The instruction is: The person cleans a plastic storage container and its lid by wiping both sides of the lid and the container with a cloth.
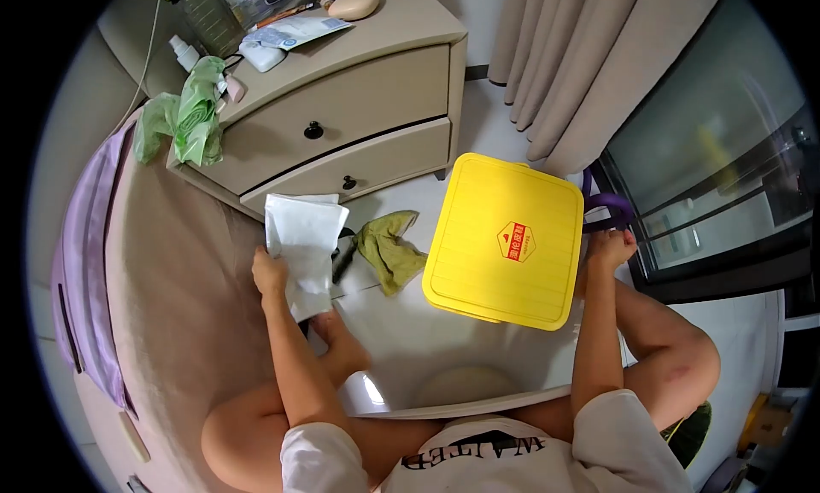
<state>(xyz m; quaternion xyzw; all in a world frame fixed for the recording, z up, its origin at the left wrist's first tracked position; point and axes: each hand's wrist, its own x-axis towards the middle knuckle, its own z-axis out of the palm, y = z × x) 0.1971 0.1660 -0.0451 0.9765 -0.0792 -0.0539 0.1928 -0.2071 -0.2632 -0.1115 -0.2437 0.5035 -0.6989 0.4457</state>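
Observation:
My left hand [271,271] is closed on a stack of white sheets [301,245], held by its left edge in front of the drawers. At the right, my right hand [612,248] has its fingers curled beside a dark purple loop [608,210]; what it grips, if anything, is hard to make out. Between the hands stands a box with a yellow lid [506,237], which bears a red and yellow label. An olive-green cloth [391,249] lies on the floor between the sheets and the box, next to a dark brush-like item [343,256].
A beige two-drawer cabinet [342,109] stands ahead, with a green plastic bag [198,113], a bottle [205,19] and a packet [295,32] on top. Curtains [564,58] and a glass door [717,169] are at the right; a bed edge [184,271] is at the left.

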